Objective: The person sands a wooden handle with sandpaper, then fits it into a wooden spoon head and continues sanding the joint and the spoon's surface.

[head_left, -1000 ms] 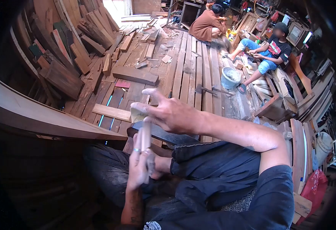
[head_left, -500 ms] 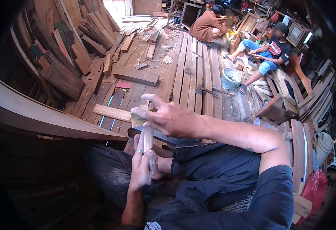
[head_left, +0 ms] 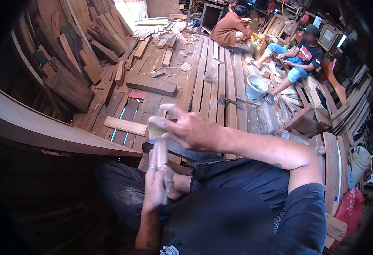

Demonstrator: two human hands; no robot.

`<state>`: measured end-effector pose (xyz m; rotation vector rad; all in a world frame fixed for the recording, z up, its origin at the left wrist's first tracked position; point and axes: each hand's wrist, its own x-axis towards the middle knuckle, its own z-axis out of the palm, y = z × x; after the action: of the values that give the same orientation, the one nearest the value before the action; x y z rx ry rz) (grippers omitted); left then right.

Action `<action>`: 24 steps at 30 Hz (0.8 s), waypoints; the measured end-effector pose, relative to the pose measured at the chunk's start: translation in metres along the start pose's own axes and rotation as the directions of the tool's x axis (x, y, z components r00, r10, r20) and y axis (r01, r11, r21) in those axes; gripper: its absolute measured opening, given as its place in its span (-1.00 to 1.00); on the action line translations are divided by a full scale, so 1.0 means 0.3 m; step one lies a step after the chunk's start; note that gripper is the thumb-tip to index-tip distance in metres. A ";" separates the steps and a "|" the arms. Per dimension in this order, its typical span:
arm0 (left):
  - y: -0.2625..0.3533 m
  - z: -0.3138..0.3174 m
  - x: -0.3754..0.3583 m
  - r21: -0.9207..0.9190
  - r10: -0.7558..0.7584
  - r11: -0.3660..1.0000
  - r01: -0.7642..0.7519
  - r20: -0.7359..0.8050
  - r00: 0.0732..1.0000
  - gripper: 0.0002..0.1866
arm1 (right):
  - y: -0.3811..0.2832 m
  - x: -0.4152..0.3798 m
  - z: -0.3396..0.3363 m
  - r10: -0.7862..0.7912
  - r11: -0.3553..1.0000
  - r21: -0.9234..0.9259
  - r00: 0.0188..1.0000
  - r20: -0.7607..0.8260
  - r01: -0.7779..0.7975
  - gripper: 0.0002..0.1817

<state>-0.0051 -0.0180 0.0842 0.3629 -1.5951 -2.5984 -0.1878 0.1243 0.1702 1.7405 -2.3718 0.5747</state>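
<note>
My left hand (head_left: 154,187), with a ring on one finger, is closed around a short pale wooden piece (head_left: 161,154) that stands nearly upright and is smeared by motion. Just above its top end is my right hand (head_left: 192,131), the index finger raised and the other fingers bent. Between those fingers and the thumb sits a pale yellowish flat piece (head_left: 155,131), partly hidden, its material unclear. Both hands are over my dark-trousered legs (head_left: 233,174), close to a dark block edge (head_left: 178,151).
A long curved board (head_left: 59,121) runs along my left. Ahead on the slatted floor lie a pale plank (head_left: 126,126), a thick brown board (head_left: 151,85) and a hatchet (head_left: 229,100). A bucket (head_left: 256,87) stands near a seated person (head_left: 303,57); another person (head_left: 231,27) crouches farther back.
The wooden piece in my left hand has shifted slightly left and blurred. My right hand has moved a little, with the yellowish piece in it. A dark oval now covers part of my lap.
</note>
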 end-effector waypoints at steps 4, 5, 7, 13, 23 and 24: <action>0.009 -0.015 0.013 0.013 0.049 0.999 -0.049 -0.007 0.999 -0.26 | 0.020 -0.005 -0.014 0.030 1.000 0.002 0.999 -0.018 -0.030 -0.36; 0.017 -0.028 0.013 -0.009 0.063 0.998 -0.063 -0.019 0.998 -0.27 | 0.027 -0.008 -0.021 0.041 0.999 0.013 0.998 -0.040 -0.041 -0.35; -0.006 -0.049 0.014 0.049 0.060 0.997 -0.060 0.002 0.998 -0.27 | 0.024 -0.010 -0.018 0.025 1.000 -0.012 0.999 -0.034 -0.025 -0.37; -0.002 -0.036 0.006 -0.050 0.022 0.999 -0.021 0.019 1.000 -0.28 | 0.031 0.001 -0.039 -0.024 0.995 0.094 0.990 -0.139 0.037 -0.40; 0.008 -0.020 -0.001 -0.005 0.053 0.999 -0.053 0.016 0.998 -0.28 | 0.021 0.002 -0.021 -0.071 0.997 -0.014 0.984 -0.163 0.069 -0.44; -0.004 -0.017 0.003 -0.005 0.058 0.998 -0.058 0.018 0.998 -0.28 | 0.019 0.007 -0.005 -0.095 0.995 -0.042 0.979 -0.178 0.089 -0.46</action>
<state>-0.0047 -0.0222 0.0807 0.2895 -1.5802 -2.5695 -0.1940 0.1244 0.1711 1.6959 -2.1548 0.6447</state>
